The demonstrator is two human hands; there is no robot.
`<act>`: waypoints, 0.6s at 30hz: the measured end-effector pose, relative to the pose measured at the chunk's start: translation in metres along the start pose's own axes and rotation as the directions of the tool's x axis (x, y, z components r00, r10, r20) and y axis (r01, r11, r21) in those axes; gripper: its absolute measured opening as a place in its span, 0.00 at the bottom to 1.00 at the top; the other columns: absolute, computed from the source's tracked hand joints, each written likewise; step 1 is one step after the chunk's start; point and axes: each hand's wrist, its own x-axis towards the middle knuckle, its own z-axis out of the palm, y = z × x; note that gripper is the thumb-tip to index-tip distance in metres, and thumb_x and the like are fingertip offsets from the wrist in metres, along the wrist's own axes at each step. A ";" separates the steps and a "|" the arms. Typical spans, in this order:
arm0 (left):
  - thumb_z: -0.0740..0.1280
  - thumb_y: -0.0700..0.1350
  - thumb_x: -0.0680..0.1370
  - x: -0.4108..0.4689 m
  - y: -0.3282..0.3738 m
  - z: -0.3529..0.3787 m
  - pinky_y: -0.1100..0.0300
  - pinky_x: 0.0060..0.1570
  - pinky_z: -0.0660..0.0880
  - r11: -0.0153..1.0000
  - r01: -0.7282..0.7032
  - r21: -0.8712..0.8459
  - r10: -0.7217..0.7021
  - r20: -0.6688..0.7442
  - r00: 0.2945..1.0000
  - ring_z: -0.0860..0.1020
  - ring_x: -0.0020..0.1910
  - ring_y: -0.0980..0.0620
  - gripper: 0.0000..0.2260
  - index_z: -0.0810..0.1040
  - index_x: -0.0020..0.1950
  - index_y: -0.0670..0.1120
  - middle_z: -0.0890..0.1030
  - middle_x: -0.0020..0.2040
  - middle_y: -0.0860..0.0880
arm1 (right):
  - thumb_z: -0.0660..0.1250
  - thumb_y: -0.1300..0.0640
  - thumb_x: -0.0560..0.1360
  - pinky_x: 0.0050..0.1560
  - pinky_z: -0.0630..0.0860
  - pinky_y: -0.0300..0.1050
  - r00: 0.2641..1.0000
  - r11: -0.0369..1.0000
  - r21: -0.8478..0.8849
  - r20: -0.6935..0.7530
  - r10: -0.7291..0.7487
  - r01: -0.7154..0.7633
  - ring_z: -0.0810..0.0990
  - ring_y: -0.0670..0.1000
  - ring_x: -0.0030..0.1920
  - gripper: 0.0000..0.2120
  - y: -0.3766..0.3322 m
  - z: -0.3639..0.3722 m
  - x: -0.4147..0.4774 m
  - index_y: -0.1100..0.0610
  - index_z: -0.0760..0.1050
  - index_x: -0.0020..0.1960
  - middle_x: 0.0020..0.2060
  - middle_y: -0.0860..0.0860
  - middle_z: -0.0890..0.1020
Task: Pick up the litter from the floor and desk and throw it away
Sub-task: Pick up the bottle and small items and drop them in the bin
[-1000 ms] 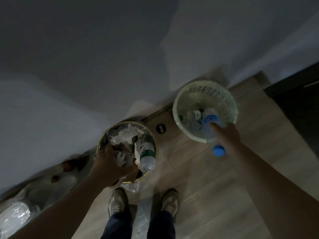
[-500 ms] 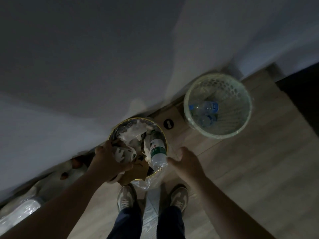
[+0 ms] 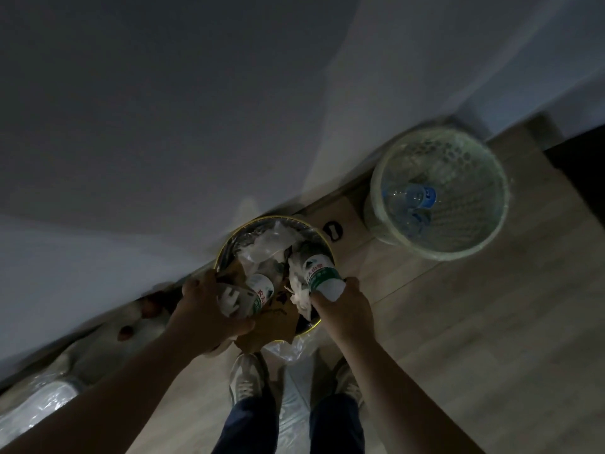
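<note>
Now we see both hands at a round bin (image 3: 234, 244) with a golden rim, which stands on the wooden floor (image 3: 474, 339) against a pale wall (image 3: 229, 109). The left hand (image 3: 209, 311) is at the near left edge of the bin. Its fingers are curled around a small bottle (image 3: 260, 294) with a white and green label, held together with something white and crumpled that we cannot identify. The right hand (image 3: 343, 311) is at the near right edge. Its fingers and thumb close round the lower end of a green-label bottle (image 3: 322, 273), which is tilted, with its other end down among the litter.

Inside the bin there is crumpled white paper (image 3: 301, 294) just beside the green-label bottle. A torn piece of brown cardboard (image 3: 276, 326) lies between the two hands and hangs over the near rim. A clear liner (image 3: 294, 347) spills out below it.

To the right, well apart from the bin, a pale mesh basket (image 3: 478, 172) stands on the floor, and clear bottles with blue labels (image 3: 420, 196) lie at its bottom. Between the two containers a small black object (image 3: 332, 230) lies on the floor. Our shoes (image 3: 245, 380) are below the bin. The scene is dim and a little blurred.
</note>
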 end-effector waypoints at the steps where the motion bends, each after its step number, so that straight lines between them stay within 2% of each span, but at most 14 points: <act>1: 0.80 0.56 0.60 -0.001 0.001 -0.001 0.56 0.49 0.74 1.000 -0.008 -0.002 0.008 -0.001 1.000 0.73 0.60 0.41 0.48 0.60 0.72 0.45 0.66 0.66 0.40 | 0.70 0.46 0.69 0.41 0.80 0.48 0.999 0.999 0.038 -0.030 -0.020 0.021 0.79 0.53 0.48 0.28 -0.001 -0.010 -0.004 0.56 0.65 0.62 0.51 0.54 0.77; 3: 0.81 0.57 0.60 -0.003 0.006 -0.003 0.56 0.50 0.74 1.000 -0.023 -0.005 0.023 0.003 1.000 0.73 0.60 0.41 0.48 0.61 0.72 0.45 0.66 0.66 0.40 | 0.70 0.44 0.68 0.32 0.75 0.39 0.993 0.994 0.077 -0.096 -0.073 0.080 0.78 0.47 0.42 0.25 -0.003 -0.038 -0.014 0.52 0.67 0.60 0.47 0.50 0.78; 6: 0.81 0.56 0.59 -0.009 0.020 -0.004 0.56 0.48 0.72 0.998 -0.058 -0.022 0.058 0.008 0.998 0.72 0.59 0.41 0.47 0.62 0.70 0.45 0.67 0.63 0.40 | 0.70 0.45 0.68 0.31 0.71 0.36 0.969 0.978 0.160 -0.227 -0.099 0.137 0.76 0.41 0.40 0.21 -0.004 -0.083 -0.023 0.48 0.68 0.57 0.44 0.46 0.77; 10: 0.79 0.59 0.60 -0.014 0.049 -0.001 0.54 0.55 0.71 0.995 -0.098 -0.013 0.098 -0.006 0.995 0.70 0.63 0.41 0.48 0.60 0.72 0.46 0.65 0.66 0.41 | 0.71 0.49 0.69 0.34 0.72 0.38 0.903 0.958 0.226 -0.423 -0.069 0.179 0.76 0.47 0.41 0.20 -0.002 -0.127 -0.021 0.50 0.69 0.57 0.46 0.48 0.76; 15: 0.78 0.59 0.62 -0.009 0.079 0.000 0.52 0.59 0.70 0.993 -0.115 -0.026 0.115 0.010 0.993 0.66 0.68 0.40 0.53 0.52 0.77 0.47 0.58 0.72 0.41 | 0.74 0.48 0.69 0.37 0.70 0.36 0.799 0.955 0.194 -0.598 -0.065 0.222 0.77 0.54 0.50 0.29 0.010 -0.156 0.002 0.56 0.69 0.64 0.53 0.54 0.76; 17: 0.79 0.58 0.62 -0.008 0.084 0.001 0.52 0.60 0.70 0.993 -0.116 -0.032 0.116 0.008 0.993 0.66 0.68 0.40 0.53 0.52 0.77 0.47 0.57 0.72 0.42 | 0.75 0.47 0.68 0.49 0.75 0.42 0.835 0.954 0.219 -0.548 -0.054 0.206 0.75 0.57 0.60 0.39 0.010 -0.159 0.012 0.56 0.62 0.72 0.63 0.57 0.73; 18: 0.79 0.58 0.61 -0.007 0.084 0.001 0.52 0.60 0.70 0.992 -0.119 -0.036 0.119 0.002 0.993 0.66 0.68 0.40 0.52 0.53 0.76 0.47 0.58 0.72 0.42 | 0.76 0.46 0.67 0.56 0.75 0.45 0.868 0.956 0.230 -0.495 -0.049 0.185 0.73 0.57 0.64 0.44 0.010 -0.157 0.015 0.55 0.57 0.75 0.67 0.58 0.69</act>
